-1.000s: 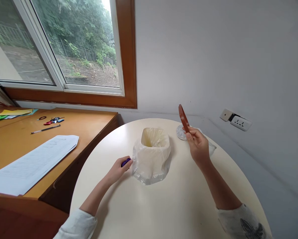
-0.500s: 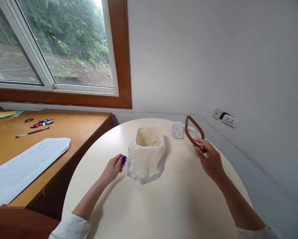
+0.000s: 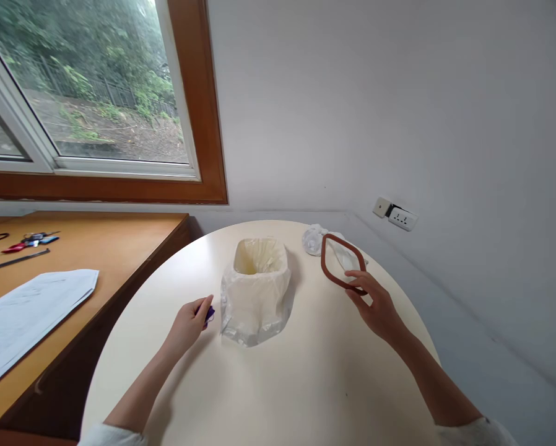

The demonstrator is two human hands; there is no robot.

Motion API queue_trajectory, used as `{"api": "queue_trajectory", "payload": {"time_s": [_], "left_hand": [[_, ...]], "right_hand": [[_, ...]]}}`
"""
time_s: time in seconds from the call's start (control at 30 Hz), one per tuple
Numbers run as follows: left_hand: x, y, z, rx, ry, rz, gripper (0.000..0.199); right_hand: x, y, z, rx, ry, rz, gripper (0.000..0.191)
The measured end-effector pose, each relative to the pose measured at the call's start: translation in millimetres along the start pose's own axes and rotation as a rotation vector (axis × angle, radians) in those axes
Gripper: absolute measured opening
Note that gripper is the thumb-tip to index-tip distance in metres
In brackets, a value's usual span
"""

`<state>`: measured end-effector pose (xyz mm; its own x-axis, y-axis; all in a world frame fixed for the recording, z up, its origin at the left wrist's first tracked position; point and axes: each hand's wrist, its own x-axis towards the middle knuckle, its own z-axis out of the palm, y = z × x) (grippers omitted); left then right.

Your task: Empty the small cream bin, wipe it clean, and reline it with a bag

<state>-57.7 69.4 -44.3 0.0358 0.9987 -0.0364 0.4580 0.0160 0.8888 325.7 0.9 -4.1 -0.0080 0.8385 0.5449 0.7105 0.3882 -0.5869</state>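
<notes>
A cream bin (image 3: 259, 297) stands on the round table, lined with a translucent white bag whose edge hangs folded over the rim. Just left of it, my left hand (image 3: 191, 322) is closed on a small purple item (image 3: 208, 314), mostly hidden by the fingers. My right hand (image 3: 375, 303) pinches the lower right corner of a brown rounded frame (image 3: 324, 263), held tilted above the table, right of the bin. Behind the frame lies a crumpled white plastic bag (image 3: 312, 240).
The round cream table (image 3: 278, 396) stands by the wall. On the wooden desk (image 3: 134, 235) at left lie papers (image 3: 36, 303), a pen (image 3: 18, 260) and scissors with keys (image 3: 34, 240). A socket (image 3: 402, 218) is on the wall.
The view has turned to the right, so everything sits further left. The brown frame has come lower and its opening faces the camera more. Both hands keep their holds.
</notes>
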Motion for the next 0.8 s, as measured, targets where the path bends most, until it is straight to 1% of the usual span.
{"api": "queue_trajectory", "payload": {"time_s": [0.07, 0.13, 0.27, 0.4, 0.5, 0.6, 0.67, 0.73, 0.8], "left_hand": [[1.2, -4.9, 0.5, 0.014, -0.002, 0.018, 0.045], [2.9, -9.3, 0.8, 0.018, 0.021, 0.023, 0.045], [6.2, -13.1, 0.5, -0.033, 0.067, -0.023, 0.042], [8.4, -14.0, -1.6, -0.101, 0.125, 0.011, 0.043], [10.0, -14.7, -3.9, -0.264, 0.169, -0.047, 0.040], [9.0, -10.8, -4.3, -0.480, 0.134, -0.119, 0.040], [6.4, -5.6, -2.9, -0.601, 0.080, -0.122, 0.040], [3.2, -0.4, -0.6, -0.662, 0.023, -0.109, 0.037], [0.9, 3.0, 1.7, -0.650, -0.002, -0.102, 0.034]], "right_hand": [[-7.6, 4.6, 1.2, 0.002, -0.051, 0.025, 0.009], [-15.6, 8.4, 2.4, 0.002, -0.117, 0.047, 0.010], [-30.0, 13.7, 4.3, -0.028, -0.228, 0.094, 0.015], [-40.2, 19.3, 6.2, -0.071, -0.255, 0.103, 0.018], [-45.2, 24.1, 7.7, -0.097, -0.265, 0.103, 0.020], [-48.7, 27.2, 9.0, -0.110, -0.271, 0.097, 0.021], [-50.4, 27.6, 9.5, -0.111, -0.272, 0.090, 0.021], [-51.5, 27.0, 9.7, -0.115, -0.266, 0.084, 0.022], [-52.0, 26.3, 9.6, -0.120, -0.256, 0.078, 0.023]]}}
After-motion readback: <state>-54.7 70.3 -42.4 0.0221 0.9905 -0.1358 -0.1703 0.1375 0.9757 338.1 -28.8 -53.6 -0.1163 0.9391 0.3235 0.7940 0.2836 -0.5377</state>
